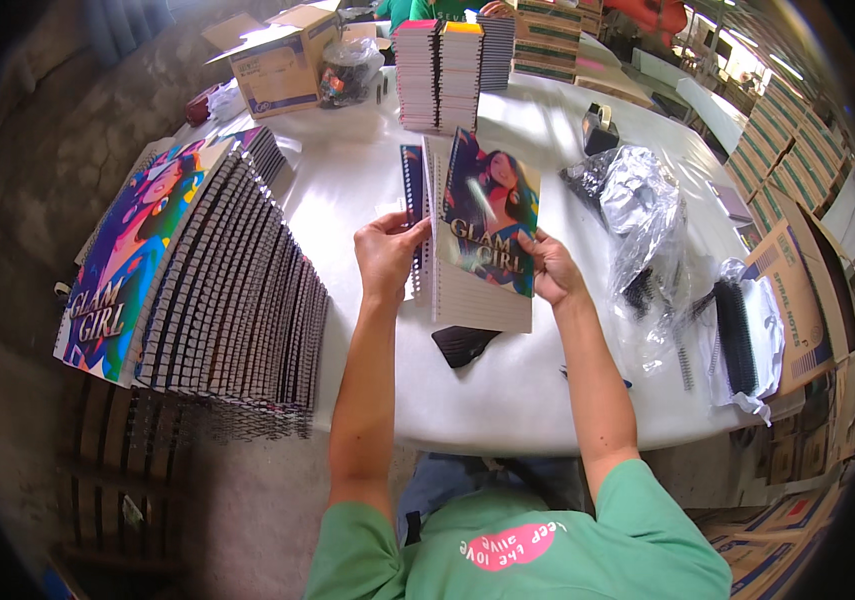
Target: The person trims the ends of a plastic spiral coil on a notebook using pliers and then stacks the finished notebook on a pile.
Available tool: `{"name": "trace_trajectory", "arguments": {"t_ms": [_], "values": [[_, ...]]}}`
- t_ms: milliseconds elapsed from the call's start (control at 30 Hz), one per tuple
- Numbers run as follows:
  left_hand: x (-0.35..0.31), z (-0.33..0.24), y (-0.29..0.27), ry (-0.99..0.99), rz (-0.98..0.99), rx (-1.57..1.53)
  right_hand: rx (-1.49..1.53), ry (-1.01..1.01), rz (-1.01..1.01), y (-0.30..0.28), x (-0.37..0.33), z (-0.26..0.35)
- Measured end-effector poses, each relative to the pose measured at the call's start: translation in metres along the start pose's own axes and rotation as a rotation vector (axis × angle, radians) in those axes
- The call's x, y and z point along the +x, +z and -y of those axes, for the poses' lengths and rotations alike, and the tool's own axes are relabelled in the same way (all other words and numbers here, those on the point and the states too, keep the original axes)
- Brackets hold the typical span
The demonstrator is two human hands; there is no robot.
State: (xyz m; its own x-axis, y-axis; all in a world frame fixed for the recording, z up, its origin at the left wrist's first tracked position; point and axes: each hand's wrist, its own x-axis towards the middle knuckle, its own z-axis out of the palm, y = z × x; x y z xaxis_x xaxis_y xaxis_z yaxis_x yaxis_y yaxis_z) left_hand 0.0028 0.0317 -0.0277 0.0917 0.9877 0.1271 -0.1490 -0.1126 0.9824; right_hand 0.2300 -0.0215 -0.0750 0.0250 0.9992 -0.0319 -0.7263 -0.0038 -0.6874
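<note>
Above the white table I hold up an unbound notebook point(492, 215) with a colourful illustrated cover and white lined sheets, with holes punched along their left edges. My left hand point(387, 255) is closed on the left side, pinching the sheets and a dark punched cover point(412, 185). At the other side my right hand point(554, 267) grips the right edge of the illustrated cover and its sheets, thumb in front. The cover stands a little apart from the sheets. Just below them on the table lies a small black object point(464, 345), its kind unclear.
Left, a big stack of spiral notebooks point(217, 280) leans at the table edge. Further notebook stacks point(440, 80) and an open carton point(287, 70) stand at the back. On the right are clear plastic point(637, 210), black spiral coils point(734, 335), a tape dispenser point(600, 128) and a carton point(792, 290).
</note>
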Motion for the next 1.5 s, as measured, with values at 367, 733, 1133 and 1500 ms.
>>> {"name": "trace_trajectory", "arguments": {"t_ms": [367, 733, 1133, 1500], "values": [[-0.032, 0.030, 0.003, 0.283, -0.188, 0.295, -0.039, -0.516, -0.285, 0.020, -0.050, 0.006], [-0.162, -0.014, -0.003, 0.053, -0.038, -0.485, -0.220, -0.501, -0.083, 0.045, -0.191, 0.002], [-0.159, 0.055, -0.043, 0.232, 0.275, 0.020, -0.808, -0.204, -0.044, 0.006, -0.191, -0.036], [-0.191, 0.067, -0.032, 0.204, -0.001, 0.091, -0.866, -0.294, -0.094, -0.008, -0.198, -0.044]]}}
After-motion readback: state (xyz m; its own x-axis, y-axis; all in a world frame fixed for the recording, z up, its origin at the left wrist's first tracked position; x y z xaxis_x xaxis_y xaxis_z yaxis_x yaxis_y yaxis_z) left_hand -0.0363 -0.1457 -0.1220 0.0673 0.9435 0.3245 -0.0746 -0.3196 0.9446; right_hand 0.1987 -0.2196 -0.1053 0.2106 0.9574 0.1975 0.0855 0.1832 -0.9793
